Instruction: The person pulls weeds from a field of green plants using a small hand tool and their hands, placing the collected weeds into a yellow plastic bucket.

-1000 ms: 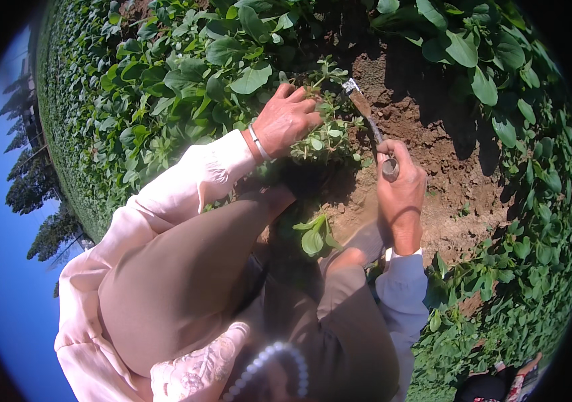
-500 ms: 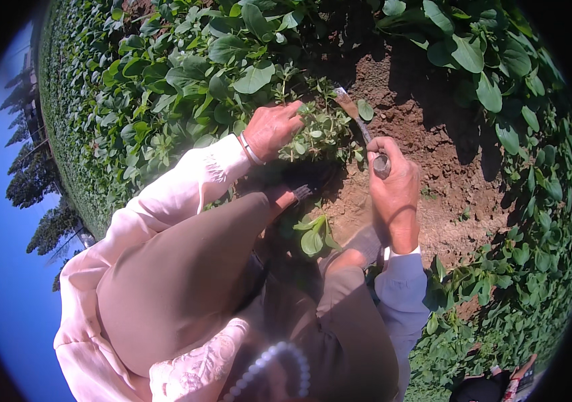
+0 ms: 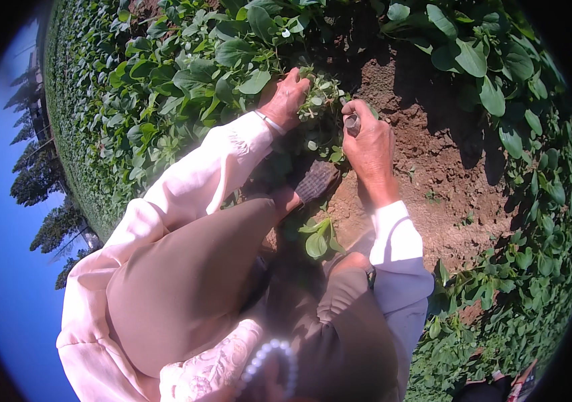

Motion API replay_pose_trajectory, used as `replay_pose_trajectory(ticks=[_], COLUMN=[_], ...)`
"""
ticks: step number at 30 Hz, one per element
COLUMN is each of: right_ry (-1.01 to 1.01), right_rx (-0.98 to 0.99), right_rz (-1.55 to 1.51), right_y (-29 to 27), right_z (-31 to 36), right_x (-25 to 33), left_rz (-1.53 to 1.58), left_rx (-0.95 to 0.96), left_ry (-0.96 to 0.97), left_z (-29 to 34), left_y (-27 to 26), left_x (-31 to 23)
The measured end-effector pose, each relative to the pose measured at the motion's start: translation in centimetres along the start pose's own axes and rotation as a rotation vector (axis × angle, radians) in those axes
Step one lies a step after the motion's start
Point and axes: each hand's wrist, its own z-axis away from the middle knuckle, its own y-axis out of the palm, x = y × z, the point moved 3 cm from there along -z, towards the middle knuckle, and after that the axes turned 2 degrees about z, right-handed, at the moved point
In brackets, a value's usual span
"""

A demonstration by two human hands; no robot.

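My left hand (image 3: 286, 100) is closed around stems of a small-leaved weed (image 3: 323, 97) at the edge of the leafy crop. My right hand (image 3: 371, 146), just right of that weed, is wrapped round the handle of a hand weeder (image 3: 352, 124). The round end of the handle points up toward me. The weeder's blade is hidden among the leaves and behind the hand. Nearer to me, a loose green seedling (image 3: 319, 240) lies between my feet.
Bare, crumbly brown soil (image 3: 426, 154) stretches right of my hands. Broad-leaved plants (image 3: 470, 57) border it, with a dense crop (image 3: 185, 80) on the left. My sock-covered foot (image 3: 316, 182) is close below the weed. Part of another person (image 3: 500, 387) shows at the lower right.
Both hands have moved farther away from me, the right one also leftward, toward the weed. The weeder's blade, visible before, has gone out of sight. More of my left foot shows.
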Motion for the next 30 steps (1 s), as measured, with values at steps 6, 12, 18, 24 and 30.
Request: replay_pose_trajectory(ticks=[6,12,18,24,30], right_ry=[0.154,0.058,0.117,0.271,0.269], right_rx=[0.147,0.178,0.181,0.106,0.025], right_rz=[0.024,0.088,-0.069,-0.049,-0.063], right_y=[-5.5,-2.4,-0.9,-5.5,-5.5], right_z=[4.9,3.3,2.2,6.7,7.4], right_x=[-0.3,0.1,0.1,0.2,0.1], left_rz=[-0.177,-0.312,-0.293,0.132,0.302], left_rx=[0.082,0.197,0.237,0.133,0.241], left_ry=[-0.116,-0.256,-0.401,-0.376,0.044], left_z=[4.2,4.7,2.9,3.3,5.0], left_y=[1.5,0.5,0.4,-1.3,-0.3], left_x=[0.9,-1.2,-0.5,-1.1,-2.9])
